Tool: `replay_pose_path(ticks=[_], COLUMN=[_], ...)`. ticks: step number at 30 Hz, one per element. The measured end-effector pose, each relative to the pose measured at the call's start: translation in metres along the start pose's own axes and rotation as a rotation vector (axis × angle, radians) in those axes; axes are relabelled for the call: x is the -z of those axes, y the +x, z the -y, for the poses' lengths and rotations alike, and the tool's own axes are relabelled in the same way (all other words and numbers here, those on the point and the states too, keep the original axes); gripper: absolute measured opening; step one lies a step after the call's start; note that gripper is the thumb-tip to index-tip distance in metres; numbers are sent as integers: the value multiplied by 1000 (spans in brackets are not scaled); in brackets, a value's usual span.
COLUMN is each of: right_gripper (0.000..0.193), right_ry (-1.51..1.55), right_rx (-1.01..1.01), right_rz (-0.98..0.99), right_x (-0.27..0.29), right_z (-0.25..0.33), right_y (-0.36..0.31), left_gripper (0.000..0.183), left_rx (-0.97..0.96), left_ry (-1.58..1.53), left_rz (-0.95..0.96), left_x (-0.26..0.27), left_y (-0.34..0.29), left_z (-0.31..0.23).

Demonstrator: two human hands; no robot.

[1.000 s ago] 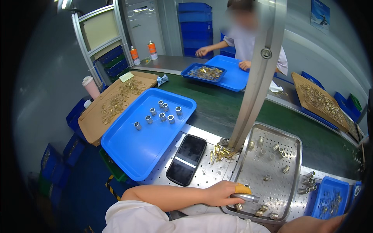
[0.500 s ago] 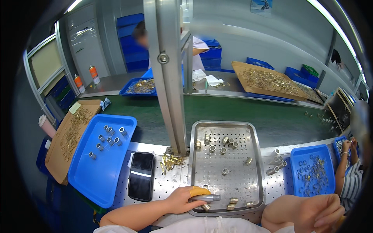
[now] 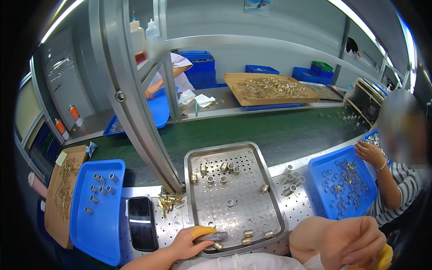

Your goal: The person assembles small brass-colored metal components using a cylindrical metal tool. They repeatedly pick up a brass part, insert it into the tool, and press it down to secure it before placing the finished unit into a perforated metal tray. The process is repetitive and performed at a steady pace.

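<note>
Gripping a grey tube (image 3: pixel 219 236) at the lower middle of the frame, the left hand (image 3: pixel 184 243) is closed on it between thumb and fingers, a yellow cover on one finger; the tube's far end sticks out over the near left corner of the steel tray (image 3: pixel 245 209). The step in hand looks like handling this one tube, and the next move would call for a firm hold and care around the fitting (image 3: pixel 218 246) just beside it. The right hand (image 3: pixel 353 245), lower right, has its fingers curled inward; I cannot tell whether they hold anything. More fittings (image 3: pixel 223 167) sit toward the tray's far side. Beyond lie brass pins (image 3: pixel 168 204) and a phone (image 3: pixel 141 223) to the left, and a blue bin (image 3: pixel 320 168) to the right.
</note>
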State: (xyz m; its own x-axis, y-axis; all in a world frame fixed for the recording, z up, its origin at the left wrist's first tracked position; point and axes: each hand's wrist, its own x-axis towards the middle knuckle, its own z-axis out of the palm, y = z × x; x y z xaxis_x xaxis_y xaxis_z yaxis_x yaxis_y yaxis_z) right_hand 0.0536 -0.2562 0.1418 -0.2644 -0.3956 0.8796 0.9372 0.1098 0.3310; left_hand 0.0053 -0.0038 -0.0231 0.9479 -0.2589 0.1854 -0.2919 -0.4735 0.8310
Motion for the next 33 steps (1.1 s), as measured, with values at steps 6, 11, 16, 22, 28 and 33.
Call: replay_pose_path(ticks=[6,11,16,22,28,33], right_gripper=[41,10,15,28,17,51], right_ry=[3,163,-60,1,-28,14], right_rx=[42,65,85,56,43,-2], right_rz=[-8,-86,-195,-103,-151,-18], right_x=[2,5,4,2,8,2], right_z=[-2,-8,-3,-6,-1,-2], right_y=[2,4,-1,0,-4,3], left_gripper=[32,32,33,33,32,31], left_rx=[15,19,89,39,28,67], left_ry=[22,18,-16,9,12,14], left_rz=[0,0,16,0,-14,7], left_x=[0,-1,2,0,1,-1], left_y=[3,1,0,1,-1,2], left_z=[-2,0,-5,-1,-1,-3])
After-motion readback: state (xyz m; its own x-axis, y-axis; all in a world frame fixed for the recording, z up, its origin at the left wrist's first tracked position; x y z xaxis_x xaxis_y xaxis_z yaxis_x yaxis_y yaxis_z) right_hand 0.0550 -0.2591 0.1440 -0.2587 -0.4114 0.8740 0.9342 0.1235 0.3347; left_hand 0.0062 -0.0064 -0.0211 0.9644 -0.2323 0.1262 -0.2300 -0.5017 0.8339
